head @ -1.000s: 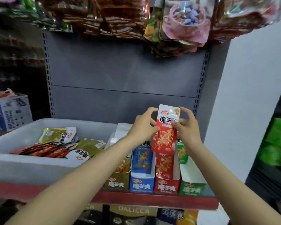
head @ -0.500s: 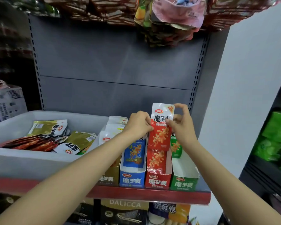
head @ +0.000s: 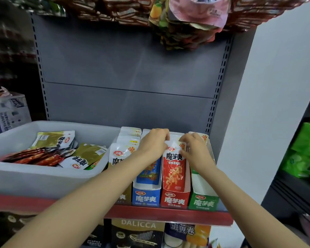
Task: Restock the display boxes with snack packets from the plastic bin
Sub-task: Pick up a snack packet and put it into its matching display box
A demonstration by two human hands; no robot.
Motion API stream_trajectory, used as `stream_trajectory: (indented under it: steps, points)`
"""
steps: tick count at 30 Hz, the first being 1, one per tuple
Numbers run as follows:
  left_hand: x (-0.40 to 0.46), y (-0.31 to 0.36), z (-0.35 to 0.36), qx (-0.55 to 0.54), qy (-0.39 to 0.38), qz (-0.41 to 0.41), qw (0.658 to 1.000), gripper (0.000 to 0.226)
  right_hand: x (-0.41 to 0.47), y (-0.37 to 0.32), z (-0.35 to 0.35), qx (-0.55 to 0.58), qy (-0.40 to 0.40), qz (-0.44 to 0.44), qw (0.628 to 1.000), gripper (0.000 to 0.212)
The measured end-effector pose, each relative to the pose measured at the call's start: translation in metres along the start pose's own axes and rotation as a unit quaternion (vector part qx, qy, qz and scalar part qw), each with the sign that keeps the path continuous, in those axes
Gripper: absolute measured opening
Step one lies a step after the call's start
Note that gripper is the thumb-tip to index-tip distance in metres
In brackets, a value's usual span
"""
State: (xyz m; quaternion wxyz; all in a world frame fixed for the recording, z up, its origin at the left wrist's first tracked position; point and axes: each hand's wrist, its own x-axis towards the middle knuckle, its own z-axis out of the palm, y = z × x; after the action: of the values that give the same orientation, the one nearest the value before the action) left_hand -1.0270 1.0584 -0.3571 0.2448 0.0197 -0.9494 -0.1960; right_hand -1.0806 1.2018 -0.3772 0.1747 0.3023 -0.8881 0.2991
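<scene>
Caught mid-step: seating a red foil snack packet with white top [head: 174,169] into the red cardboard display box [head: 174,198], lower centre of the frame, third in a row of four on the red-edged shelf [head: 168,214]. Left hand [head: 153,144] curled over the packet's top left corner, right hand [head: 195,151] pinching the top right corner, both pressing downward by the look of it. Packet upright, standing inside the box with its white top above the box's low front wall. Judged nearly done for this packet; next called for: letting go, then reaching across to the white plastic bin [head: 43,178] at left of the frame for another of the red packets [head: 34,157] lying there among olive ones. Blue display box [head: 146,197] touching on the left, green display box [head: 203,202] touching on the right, the latter apparently low on stock. Little side room between the box walls; plenty of open air above, up to the hanging bags [head: 186,24] at top centre.
</scene>
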Motion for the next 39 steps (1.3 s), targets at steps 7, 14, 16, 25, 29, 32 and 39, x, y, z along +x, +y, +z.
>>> stream_trajectory:
  steps: [7,14,16,25,29,32,39]
  points:
    - [-0.019,-0.010,-0.035,-0.043,0.081,0.013,0.996,0.016,0.003,-0.039,0.002,0.000,0.040,-0.055,0.998,0.027]
    - [-0.073,-0.095,-0.119,-0.035,0.180,-0.047,0.982,0.013,0.019,-0.161,0.044,0.107,-0.028,-0.163,0.980,0.021]
    - [-0.088,-0.133,-0.142,-0.017,0.180,-0.090,0.979,0.013,0.028,-0.200,0.068,0.114,-0.072,-0.180,0.975,0.022]
    - [-0.126,-0.260,-0.204,0.120,-0.091,-0.300,0.942,0.051,0.062,-0.305,0.192,0.076,-0.293,-0.166,0.939,0.038]
    - [-0.121,-0.270,-0.210,0.125,-0.225,-0.334,0.907,0.050,0.066,-0.308,0.208,0.013,-0.371,-0.170,0.913,0.040]
    - [-0.120,-0.279,-0.209,0.111,-0.178,-0.319,0.924,0.046,0.067,-0.308,0.204,0.013,-0.381,-0.158,0.911,0.033]
    - [-0.125,-0.284,-0.208,0.020,-0.034,-0.328,0.944,0.047,0.070,-0.302,0.206,0.072,-0.365,-0.115,0.921,0.029]
